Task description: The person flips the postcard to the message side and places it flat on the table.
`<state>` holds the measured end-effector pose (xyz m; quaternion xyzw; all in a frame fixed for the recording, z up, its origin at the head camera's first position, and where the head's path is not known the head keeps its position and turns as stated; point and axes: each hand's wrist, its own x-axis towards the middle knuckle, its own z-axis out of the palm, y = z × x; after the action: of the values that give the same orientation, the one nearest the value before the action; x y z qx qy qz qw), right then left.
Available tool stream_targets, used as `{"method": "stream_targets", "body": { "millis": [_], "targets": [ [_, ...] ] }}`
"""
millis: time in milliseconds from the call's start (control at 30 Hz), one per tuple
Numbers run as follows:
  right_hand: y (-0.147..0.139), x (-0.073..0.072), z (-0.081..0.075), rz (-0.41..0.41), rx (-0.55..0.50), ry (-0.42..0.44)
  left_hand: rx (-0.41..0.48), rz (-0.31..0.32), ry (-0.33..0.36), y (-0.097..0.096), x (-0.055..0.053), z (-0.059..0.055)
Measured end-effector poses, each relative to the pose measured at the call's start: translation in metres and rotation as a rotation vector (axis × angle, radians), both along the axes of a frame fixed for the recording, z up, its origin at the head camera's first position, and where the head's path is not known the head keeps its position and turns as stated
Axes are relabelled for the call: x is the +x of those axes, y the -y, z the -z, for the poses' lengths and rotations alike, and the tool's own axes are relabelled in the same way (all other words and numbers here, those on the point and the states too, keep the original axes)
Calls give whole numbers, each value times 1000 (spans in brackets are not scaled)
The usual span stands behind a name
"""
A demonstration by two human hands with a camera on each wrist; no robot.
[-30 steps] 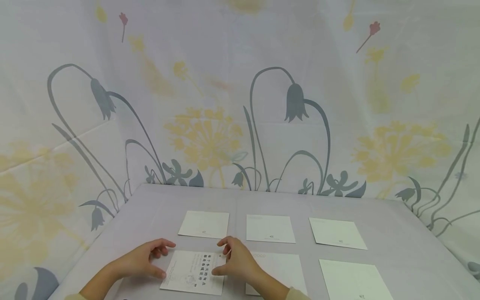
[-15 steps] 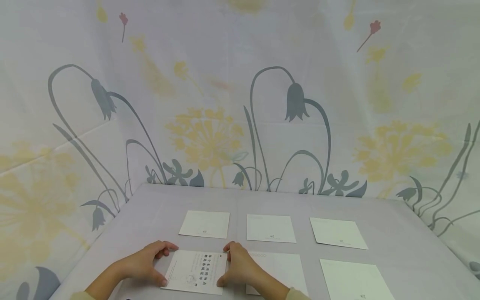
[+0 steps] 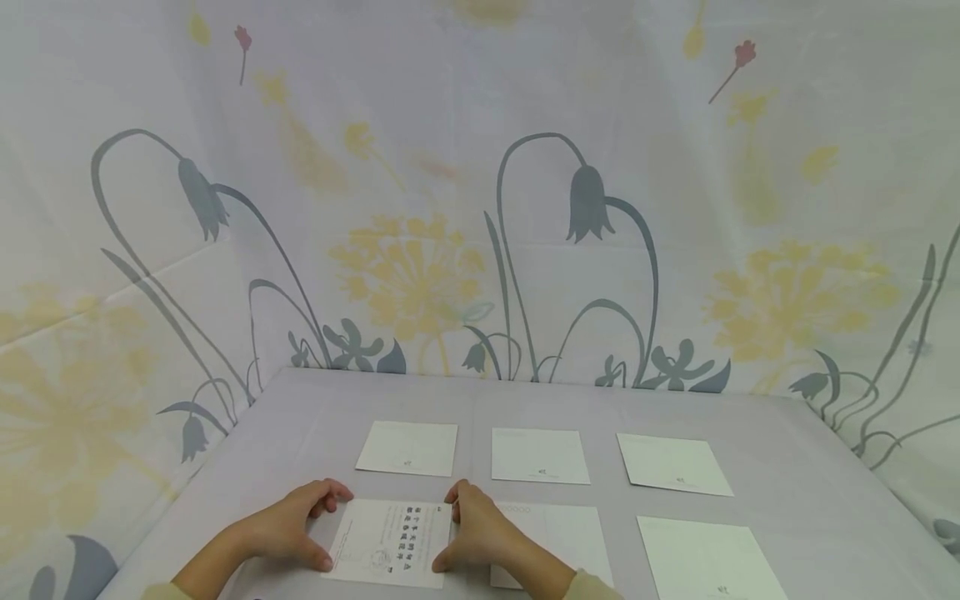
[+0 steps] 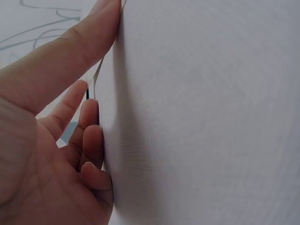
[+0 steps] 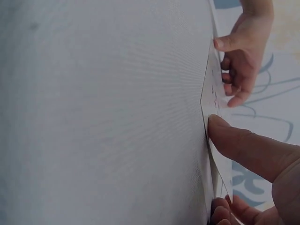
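Observation:
A white postcard printed with dark Chinese characters and a faint round drawing lies at the near left of the table. My left hand holds its left edge, the thumb by the near corner and the forefinger by the far one. On the opposite edge my right hand spans the card in the same way, thumb near and fingers far. The right wrist view has the right thumb on the card's rim. Under the right hand and wrist, another postcard is partly hidden.
Behind stand three more pale cards in a row: a left one, a middle one and a right one. Another card lies near right. A flower-printed cloth hangs beyond the grey-white table.
Both hands have closed in on the printed postcard from its sides, and thumbs and forefingers now meet its edges. The other cards stay in place.

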<state>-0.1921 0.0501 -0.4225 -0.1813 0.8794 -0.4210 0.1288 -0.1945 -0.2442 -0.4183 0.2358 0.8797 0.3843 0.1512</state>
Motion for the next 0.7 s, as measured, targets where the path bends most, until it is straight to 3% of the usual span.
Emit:
{"method": "stream_targets", "body": {
  "millis": [500,700],
  "targets": [
    [-2,-2,2,1,-141,40,67,-26,74,-2,4,-3],
    [-3,-3,3,31,-187,92,145,-7,87,0,3,0]
  ]
}}
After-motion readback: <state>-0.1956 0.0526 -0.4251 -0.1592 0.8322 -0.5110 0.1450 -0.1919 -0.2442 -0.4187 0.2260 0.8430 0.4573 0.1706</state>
